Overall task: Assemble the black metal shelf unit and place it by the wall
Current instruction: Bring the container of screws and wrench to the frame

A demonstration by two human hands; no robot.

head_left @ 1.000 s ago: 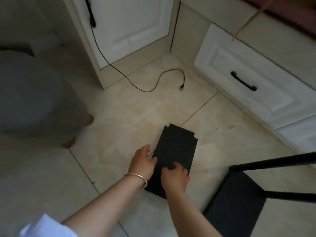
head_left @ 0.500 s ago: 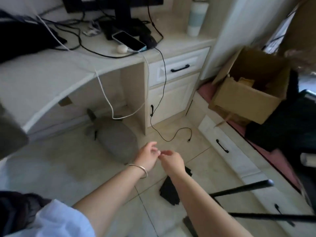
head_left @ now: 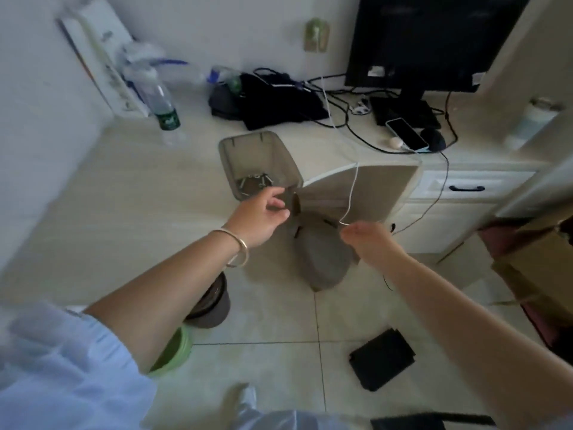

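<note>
black metal shows at the very bottom edge, just a cut-off bar near my right arm, so i can't see the rest of the shelf frame. the whole picture is blurry, and the small bits inside the grey tray are hard to make out; they look like screws, but i can't be sure. the right hand is smeared too, so i cannot tell how its fingers lie or if they pinch anything. a white cable hangs down right by its fingertips.

the floor is pale tile with thin lines. a cream desk curves across the room in front of both hands. past the fingers, at the back of the desk, i see a dark monitor, a phone, a heap of black cloth and a water bottle. a grey cushion thing sits under the desk, below the two hands. a brown box is off to the right of the right hand.

the left hand has a bangle on its wrist. it reaches to the near end of the tray, with fingers loosely curled and a little apart. they are right at a small dark thing by the tray's edge, but i can't tell if they hold it.

the black shelf panel lies flat on the floor, well below the right hand and touched by neither hand.
</note>
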